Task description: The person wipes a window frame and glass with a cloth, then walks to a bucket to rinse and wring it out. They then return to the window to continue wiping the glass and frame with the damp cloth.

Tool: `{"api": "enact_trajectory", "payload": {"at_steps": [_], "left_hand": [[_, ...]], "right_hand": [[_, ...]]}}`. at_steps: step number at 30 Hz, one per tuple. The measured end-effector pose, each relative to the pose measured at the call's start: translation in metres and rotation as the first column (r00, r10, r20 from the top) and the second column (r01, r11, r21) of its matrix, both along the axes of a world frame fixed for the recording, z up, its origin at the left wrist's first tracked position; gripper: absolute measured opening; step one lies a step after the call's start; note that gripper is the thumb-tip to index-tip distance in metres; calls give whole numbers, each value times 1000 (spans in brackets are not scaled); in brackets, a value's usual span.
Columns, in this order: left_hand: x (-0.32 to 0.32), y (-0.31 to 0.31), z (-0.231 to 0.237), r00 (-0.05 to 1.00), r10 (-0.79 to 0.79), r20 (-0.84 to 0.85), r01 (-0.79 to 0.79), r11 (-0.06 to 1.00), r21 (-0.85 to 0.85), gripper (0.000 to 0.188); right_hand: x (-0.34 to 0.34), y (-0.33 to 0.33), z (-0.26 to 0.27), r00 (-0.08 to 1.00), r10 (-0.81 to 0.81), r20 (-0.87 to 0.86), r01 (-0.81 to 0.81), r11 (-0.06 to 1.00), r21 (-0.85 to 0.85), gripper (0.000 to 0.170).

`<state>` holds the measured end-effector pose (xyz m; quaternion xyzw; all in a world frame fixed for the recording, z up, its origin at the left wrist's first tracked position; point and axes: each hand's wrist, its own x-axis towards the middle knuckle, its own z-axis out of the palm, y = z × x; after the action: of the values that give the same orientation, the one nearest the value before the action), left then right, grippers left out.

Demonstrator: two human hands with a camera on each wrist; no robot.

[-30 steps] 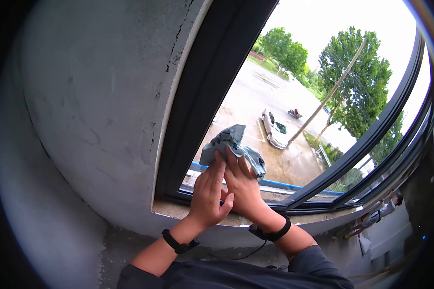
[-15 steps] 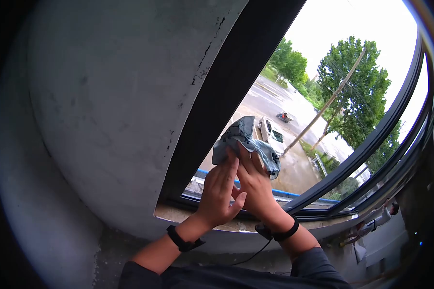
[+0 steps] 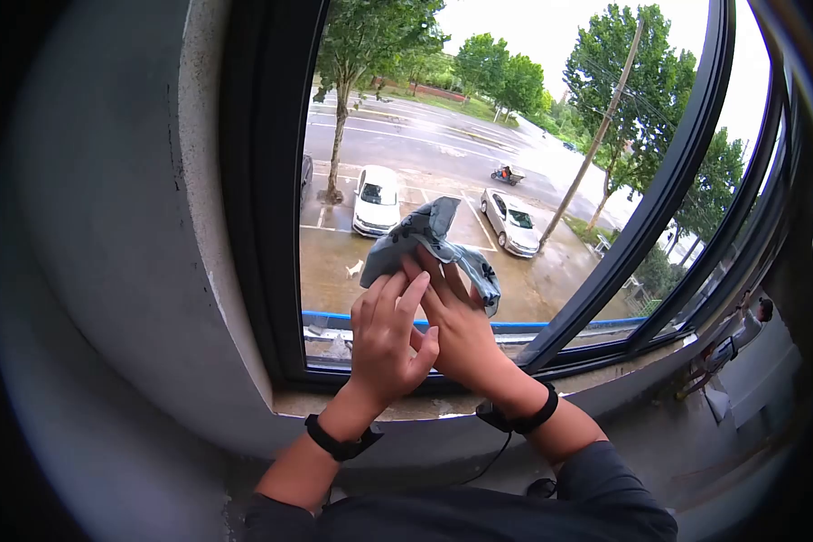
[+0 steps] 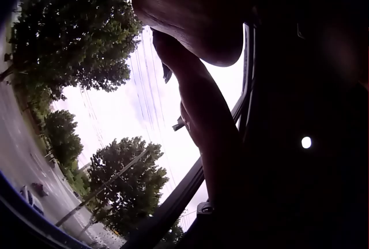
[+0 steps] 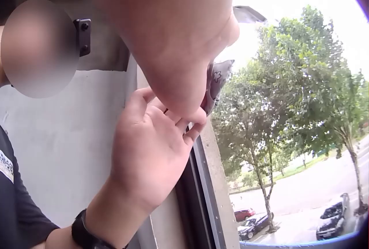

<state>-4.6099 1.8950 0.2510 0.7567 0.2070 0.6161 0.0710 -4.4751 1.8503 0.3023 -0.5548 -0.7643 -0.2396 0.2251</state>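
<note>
Interior beside a large window, rough grey wall [image 3: 108,208] on the left, paved lot and wet road outside. Item, one cloth [image 3: 415,237], blue-grey with dark printed figures, creased: under the fingers of the right hand and beyond the fingertips of the left, in front of the window pane [image 3: 443,149]; contact with the glass cannot be told. Item, right hand [image 3: 465,341]: fingers extended and slightly spread, laid on the cloth, which folds up around them. Item, left hand [image 3: 388,336]: fingers loosely bent, close against the right hand, fingertips by the cloth's lower edge; whether they press on it cannot be told. Item, two black wristbands [image 3: 336,443], one per wrist, a thin cable [image 3: 491,462] below the right. Item, pale sill [image 3: 415,409], rough-edged, below both hands. Item, dark window frame [image 3: 266,190], left of the left hand, with further bars to the right of the right hand. Outside, beyond the hands: white car [image 3: 377,200], silver car [image 3: 511,222], leaning pole [image 3: 598,131], green trees [image 3: 628,86]. Inside, far right of the right hand: another person [image 3: 739,332], small and partly in shadow.
</note>
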Motion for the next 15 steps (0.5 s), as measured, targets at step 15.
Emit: {"api": "enact_trajectory", "payload": {"at_steps": [15], "left_hand": [[90, -14, 2, 929, 157, -336, -112, 982, 150, 65]], "right_hand": [[123, -64, -50, 981, -17, -191, 33, 996, 80, 60]]}}
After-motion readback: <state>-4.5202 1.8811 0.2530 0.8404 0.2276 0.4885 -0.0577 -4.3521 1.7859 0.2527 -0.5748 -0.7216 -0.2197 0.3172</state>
